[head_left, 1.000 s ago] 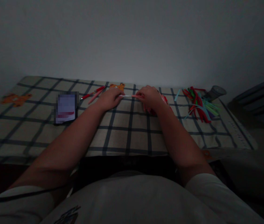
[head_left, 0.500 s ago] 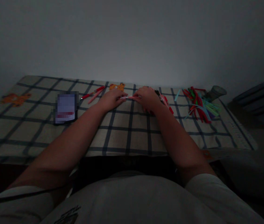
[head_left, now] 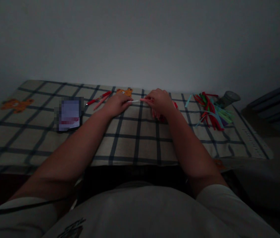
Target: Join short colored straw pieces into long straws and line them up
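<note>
My left hand [head_left: 119, 104] pinches one end of a thin white rod [head_left: 135, 101], which looks like a pen refill. Its other end points at a slim pink tube [head_left: 143, 99], like a pen barrel, between the closed fingertips of my right hand [head_left: 159, 100]. Both hands are just above the checked cloth. Whether rod and tube touch is too dim to tell. Beneath my right hand lies a pile of pink pieces [head_left: 157, 114], partly covered by the hand. A red pen [head_left: 97, 99] and a pink stick [head_left: 102, 102] lie left of my left hand.
A phone with a blurred screen [head_left: 69, 114] lies on the left of the checked tablecloth [head_left: 125, 145]. To the right are a heap of colourful strips [head_left: 211, 112] and a glass on its side [head_left: 229, 98]. A wall [head_left: 140, 43] stands behind the table.
My right hand has shifted slightly up and to the right. More of the white rod now shows between my hands. My left hand has hardly moved.
</note>
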`<state>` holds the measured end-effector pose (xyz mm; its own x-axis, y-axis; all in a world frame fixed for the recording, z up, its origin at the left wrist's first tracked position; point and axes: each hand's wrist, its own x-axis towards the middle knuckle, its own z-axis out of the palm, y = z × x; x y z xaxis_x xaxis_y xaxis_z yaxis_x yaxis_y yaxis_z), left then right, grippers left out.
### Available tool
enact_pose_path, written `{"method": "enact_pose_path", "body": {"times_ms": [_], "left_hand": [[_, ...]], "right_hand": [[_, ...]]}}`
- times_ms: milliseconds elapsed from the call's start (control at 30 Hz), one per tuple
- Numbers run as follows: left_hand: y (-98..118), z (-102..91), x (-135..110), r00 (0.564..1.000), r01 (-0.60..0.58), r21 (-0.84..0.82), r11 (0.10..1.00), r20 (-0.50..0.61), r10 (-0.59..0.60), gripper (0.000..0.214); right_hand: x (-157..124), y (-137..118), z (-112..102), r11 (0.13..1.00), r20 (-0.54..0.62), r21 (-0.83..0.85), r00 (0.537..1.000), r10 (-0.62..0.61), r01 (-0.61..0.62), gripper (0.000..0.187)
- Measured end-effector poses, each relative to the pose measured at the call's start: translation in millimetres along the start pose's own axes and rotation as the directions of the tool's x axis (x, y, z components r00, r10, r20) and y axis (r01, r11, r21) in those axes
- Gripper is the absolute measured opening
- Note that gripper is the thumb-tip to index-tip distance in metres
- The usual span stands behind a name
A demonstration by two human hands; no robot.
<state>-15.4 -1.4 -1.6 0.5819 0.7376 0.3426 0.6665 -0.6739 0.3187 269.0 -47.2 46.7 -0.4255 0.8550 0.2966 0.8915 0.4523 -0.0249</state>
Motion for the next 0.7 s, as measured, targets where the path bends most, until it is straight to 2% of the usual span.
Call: {"method": "enact_pose_path", "body": {"times_ms": [167, 700], "left_hand": [[5, -4.7, -1, 0.999, 0.036, 0.012, 0.999, -0.001, -0.036, 0.047], [4, -5.1, -1, 1.000, -0.009, 0.005, 1.000, 0.018, 0.009, 0.044]], "right_hand": [[-1, 8, -1, 0.997, 0.020, -0.026, 0.997, 0.072, -0.071, 0.052], [-1, 10, 4, 0.998, 0.032, -0.058, 0.999, 0.030, -0.028, 0.049]]}}
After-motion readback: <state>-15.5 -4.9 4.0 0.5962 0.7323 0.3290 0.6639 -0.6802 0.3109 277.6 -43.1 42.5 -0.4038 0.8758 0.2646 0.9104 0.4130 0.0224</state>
